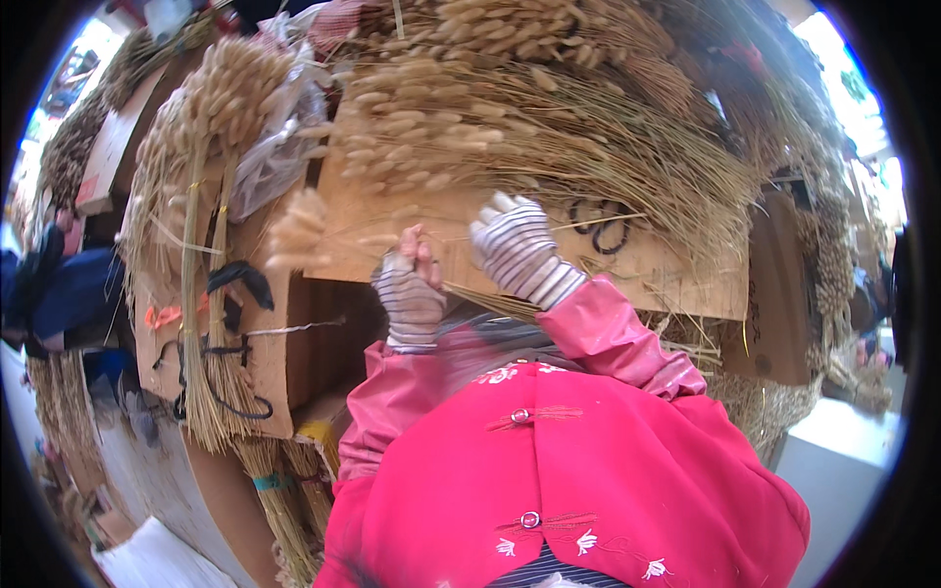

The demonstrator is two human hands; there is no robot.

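Note:
My left hand [410, 294], in a striped fingerless glove, is closed around a small bunch of dried bunny-tail grass. The bunch's fluffy heads [298, 231] stick out to the left, blurred, and its stalks [495, 300] run right, below my other hand. My right hand [517, 247], gloved alike, has its fingers curled just above the board's front part. A single thin grass stalk [610, 222] juts out to the right of it, apparently pinched in the fingers. Beyond both hands a large pile of the same grass [559, 127] lies across the wooden board [676, 289], heads to the left.
Tied upright bundles [201, 294] stand at the left beside a clear plastic bag [284, 147]. Black cord loops [606, 235] lie right of my right hand; black ties [240, 284] hang at left. A cardboard sheet [779, 294] stands at right. Another person's dark blue clothing [78, 294] shows far left.

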